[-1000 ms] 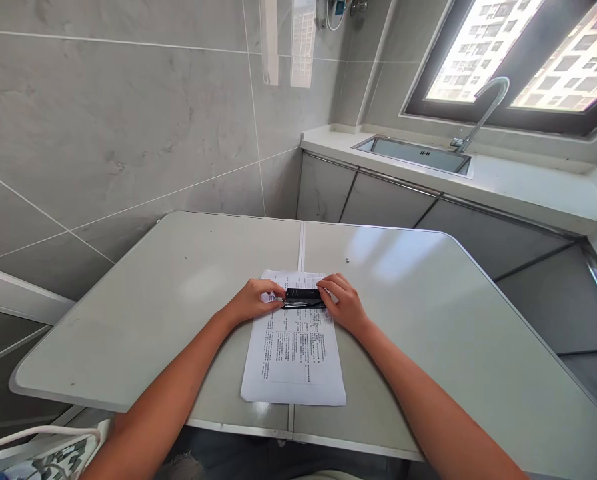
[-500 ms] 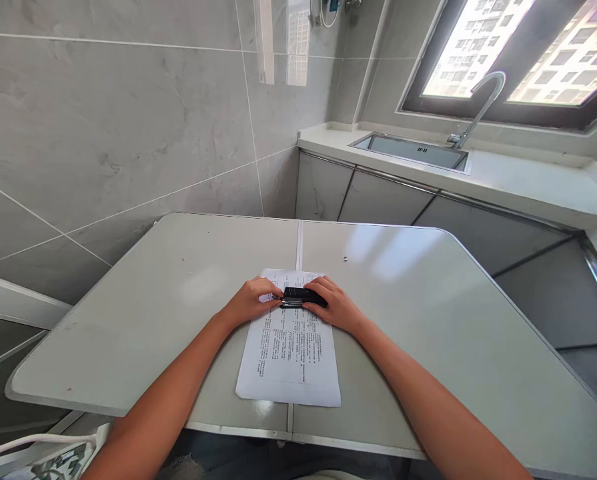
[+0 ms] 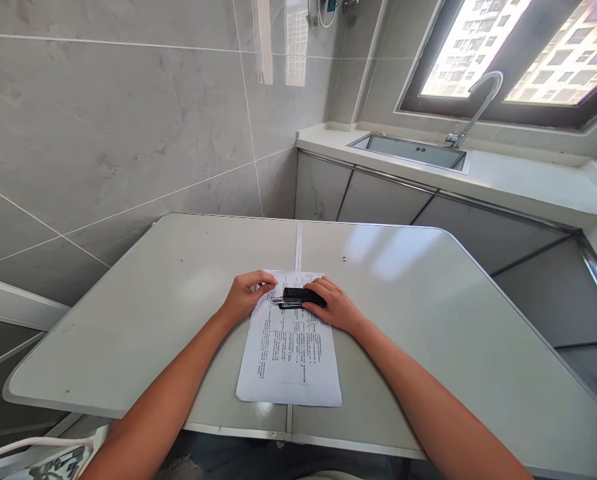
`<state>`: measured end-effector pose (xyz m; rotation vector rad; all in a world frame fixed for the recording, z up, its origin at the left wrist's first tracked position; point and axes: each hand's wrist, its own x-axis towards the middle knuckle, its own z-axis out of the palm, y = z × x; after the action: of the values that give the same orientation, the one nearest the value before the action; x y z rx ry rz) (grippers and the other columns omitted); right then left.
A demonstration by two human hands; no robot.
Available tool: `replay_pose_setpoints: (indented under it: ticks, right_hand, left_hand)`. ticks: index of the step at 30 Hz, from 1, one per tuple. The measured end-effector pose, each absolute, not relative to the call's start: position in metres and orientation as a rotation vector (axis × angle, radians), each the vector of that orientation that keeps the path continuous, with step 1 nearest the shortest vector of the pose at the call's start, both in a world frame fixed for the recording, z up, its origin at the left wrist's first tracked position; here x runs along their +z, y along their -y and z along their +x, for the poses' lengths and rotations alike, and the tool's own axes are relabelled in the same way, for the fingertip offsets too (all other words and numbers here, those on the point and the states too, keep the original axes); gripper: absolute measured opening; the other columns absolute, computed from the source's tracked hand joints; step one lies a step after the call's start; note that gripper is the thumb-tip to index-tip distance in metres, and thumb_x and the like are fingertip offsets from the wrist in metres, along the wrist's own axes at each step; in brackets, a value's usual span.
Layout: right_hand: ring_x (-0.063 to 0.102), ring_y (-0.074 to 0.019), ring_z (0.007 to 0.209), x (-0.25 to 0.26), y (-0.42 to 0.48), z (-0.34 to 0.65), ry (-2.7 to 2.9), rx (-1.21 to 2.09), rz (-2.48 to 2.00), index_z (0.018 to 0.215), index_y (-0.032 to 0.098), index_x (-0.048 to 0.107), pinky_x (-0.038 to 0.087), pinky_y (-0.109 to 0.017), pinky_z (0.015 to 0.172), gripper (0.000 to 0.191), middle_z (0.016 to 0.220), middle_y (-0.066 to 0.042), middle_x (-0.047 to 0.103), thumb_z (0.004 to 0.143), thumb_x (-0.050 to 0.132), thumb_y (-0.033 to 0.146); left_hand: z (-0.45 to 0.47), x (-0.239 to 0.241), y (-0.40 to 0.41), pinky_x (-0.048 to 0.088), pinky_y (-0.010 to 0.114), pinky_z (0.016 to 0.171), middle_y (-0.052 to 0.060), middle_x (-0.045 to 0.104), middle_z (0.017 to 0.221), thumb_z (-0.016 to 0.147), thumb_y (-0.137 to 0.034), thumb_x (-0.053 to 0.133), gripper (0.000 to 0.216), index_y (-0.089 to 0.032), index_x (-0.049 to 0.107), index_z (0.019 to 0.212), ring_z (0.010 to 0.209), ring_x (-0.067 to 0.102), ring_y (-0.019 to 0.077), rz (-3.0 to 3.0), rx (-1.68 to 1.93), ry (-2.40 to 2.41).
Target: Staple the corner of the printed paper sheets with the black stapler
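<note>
A printed white sheet of paper [image 3: 291,357] lies on the grey folding table [image 3: 428,293]. Across its top part sits a black stapler [image 3: 298,297]. My right hand [image 3: 334,307] grips the stapler's right end, fingers curled over it. My left hand [image 3: 245,297] rests on the paper's top left corner, fingers bent and pinched on the paper edge, just left of the stapler's metal tip.
A seam [image 3: 298,243] runs down the table's middle. Behind, a counter holds a steel sink [image 3: 408,151] with a curved tap [image 3: 478,107] under a window. A tiled wall stands at the left. A white cable [image 3: 33,443] hangs at lower left.
My left hand has let go of the stapler's left end and slid a little left onto the paper's corner. The right hand stays on the stapler.
</note>
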<state>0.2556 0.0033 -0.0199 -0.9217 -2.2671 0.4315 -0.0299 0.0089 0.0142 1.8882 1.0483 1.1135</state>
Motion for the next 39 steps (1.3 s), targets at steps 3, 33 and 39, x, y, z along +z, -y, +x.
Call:
replay_pose_setpoints:
  ticks: [3, 33, 39]
  right_hand:
    - [0.06, -0.0251, 0.098, -0.019, -0.003, 0.256, 2.272, 0.438, -0.931, 0.121, 0.024, 0.063, 0.054, -0.041, 0.086, 0.025, 0.104, -0.008, 0.069, 0.101, 0.064, 0.038]
    - [0.059, -0.026, 0.096, -0.019, -0.004, 0.257, 2.272, 0.496, -0.937, 0.119, 0.025, 0.063, 0.053, -0.041, 0.084, 0.024, 0.101, -0.008, 0.068, 0.101, 0.062, 0.04]
    - [0.06, -0.0266, 0.097, -0.021, -0.004, 0.257, 2.265, 0.495, -0.937, 0.12, 0.025, 0.063, 0.053, -0.042, 0.084, 0.025, 0.101, -0.009, 0.068, 0.101, 0.062, 0.042]
  left_hand:
    - [-0.029, 0.01, -0.012, 0.056, 0.037, 0.088, 0.007, 0.078, 0.099, 0.094, -0.037, 0.071, 0.017, -0.023, 0.081, 0.095, 0.096, 0.072, 0.0222, 1.827, 1.123, -1.024]
    - [-0.029, 0.006, -0.013, 0.055, 0.042, 0.097, 0.007, 0.075, 0.107, 0.087, -0.034, 0.079, 0.013, -0.024, 0.081, 0.093, 0.104, 0.069, 0.0232, 2.072, 0.805, -0.972]
    - [-0.031, 0.007, -0.013, 0.057, 0.039, 0.092, 0.007, 0.075, 0.107, 0.087, -0.035, 0.078, 0.013, -0.023, 0.081, 0.093, 0.099, 0.071, 0.0219, 2.105, 0.783, -1.001]
